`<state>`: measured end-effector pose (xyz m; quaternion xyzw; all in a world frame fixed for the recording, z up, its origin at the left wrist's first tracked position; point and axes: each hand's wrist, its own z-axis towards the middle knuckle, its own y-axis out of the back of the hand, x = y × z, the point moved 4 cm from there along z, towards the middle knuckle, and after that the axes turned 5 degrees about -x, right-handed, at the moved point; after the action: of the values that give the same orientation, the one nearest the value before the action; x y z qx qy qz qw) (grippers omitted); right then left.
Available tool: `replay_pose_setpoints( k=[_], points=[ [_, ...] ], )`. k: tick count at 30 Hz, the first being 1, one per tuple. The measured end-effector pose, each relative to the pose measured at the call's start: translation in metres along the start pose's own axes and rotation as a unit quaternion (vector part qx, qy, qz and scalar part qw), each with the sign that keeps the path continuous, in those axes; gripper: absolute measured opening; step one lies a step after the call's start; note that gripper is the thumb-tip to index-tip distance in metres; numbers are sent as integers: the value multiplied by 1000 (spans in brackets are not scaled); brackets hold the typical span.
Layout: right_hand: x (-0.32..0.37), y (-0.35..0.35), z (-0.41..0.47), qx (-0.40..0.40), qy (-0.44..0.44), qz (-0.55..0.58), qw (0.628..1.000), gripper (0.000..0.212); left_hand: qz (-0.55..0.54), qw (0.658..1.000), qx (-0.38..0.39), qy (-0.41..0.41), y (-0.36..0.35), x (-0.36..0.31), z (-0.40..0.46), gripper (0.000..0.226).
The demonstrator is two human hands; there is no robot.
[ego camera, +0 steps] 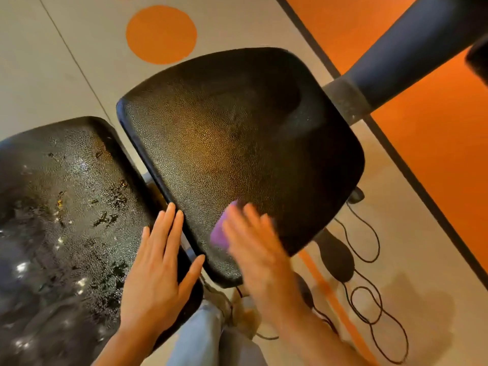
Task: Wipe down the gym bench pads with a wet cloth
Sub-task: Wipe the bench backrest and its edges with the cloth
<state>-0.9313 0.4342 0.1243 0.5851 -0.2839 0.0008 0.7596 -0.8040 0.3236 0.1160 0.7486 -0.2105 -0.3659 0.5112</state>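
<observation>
Grey flooring (52, 75) with an orange dot (161, 34) lies beyond two black bench pads. Left hand (155, 270) rests flat on the worn pad (60, 207), fingers straight and close together, fingertips at the gap between pads. Right hand (260, 249), blurred, fingers extended and slightly spread, presses a purple cloth (220, 232) onto the seat pad (237, 143); cloth shows just left of those fingers.

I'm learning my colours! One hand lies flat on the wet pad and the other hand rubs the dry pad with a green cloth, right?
Not quite: the cloth is purple, not green. The head view shows it under the blurred right hand on the dry pad, while the left hand lies flat on the wet pad.
</observation>
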Motion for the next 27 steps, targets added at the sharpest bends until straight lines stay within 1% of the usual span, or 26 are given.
replay_pose_setpoints(
  k=[1,2,3,4,5,6,8,9,10,11,12,13,14,15,16,17,18,19,20,21,23,25,27],
  points=[
    [9,-1,-11,31,63,11,997,46,0,1000,0,-1,0,0,0,80],
    [-4,2,-12,51,95,26,994,46,0,1000,1,-2,0,0,0,80],
    [-27,10,-5,62,96,34,993,46,-3,1000,2,0,0,0,0,81],
    [-56,17,5,47,70,39,996,45,-6,1000,0,5,1,0,0,81],
    [-88,27,18,18,18,47,999,44,-7,1000,-2,7,2,-1,1,81],
    [-121,41,31,-21,-55,58,997,42,-5,1000,-3,7,2,-2,2,81],
    [-162,61,46,-93,-203,80,972,41,-3,1000,-1,9,2,-3,1,81],
    [-160,61,46,-121,-257,78,956,42,-4,1000,-1,11,2,-2,1,81],
    [-143,52,39,-133,-279,70,949,43,-5,1000,-1,12,2,-2,1,82],
    [-113,39,27,-128,-261,70,954,41,-4,1000,0,13,2,-2,2,82],
    [-75,26,10,-109,-201,61,972,40,-4,1000,-1,14,2,-2,2,82],
    [-36,12,-11,-76,-120,56,988,39,-8,1000,-3,15,2,-2,2,82],
    [-5,4,-32,-46,-38,52,997,37,-14,1000,-6,15,2,-2,2,82],
    [11,0,-46,-23,34,49,998,36,-19,1000,-9,14,2,-3,2,82],
    [8,2,-51,2,91,62,994,36,-21,1000,-12,13,2,-3,3,82],
    [-2,8,-50,20,117,87,989,36,-22,1000,-14,13,3,-3,2,82],
    [-20,15,-46,19,108,117,987,36,-22,1000,-18,15,3,-3,2,81],
    [-40,23,-41,5,68,141,988,37,-19,1000,-20,16,3,-3,2,81],
    [-63,32,-36,-23,3,150,988,38,-15,1000,-20,14,3,-3,3,81],
    [-86,41,-32,-55,-81,156,983,40,-11,1000,-19,12,3,-4,2,81],
    [-115,50,-30,-144,-232,145,951,43,-11,1000,-20,10,3,-2,0,80],
    [-113,47,-31,-205,-294,129,925,42,-11,1000,-25,10,3,-2,0,80],
    [-84,36,-36,-214,-304,151,916,42,-7,999,-31,8,3,-2,0,80]
  ],
)
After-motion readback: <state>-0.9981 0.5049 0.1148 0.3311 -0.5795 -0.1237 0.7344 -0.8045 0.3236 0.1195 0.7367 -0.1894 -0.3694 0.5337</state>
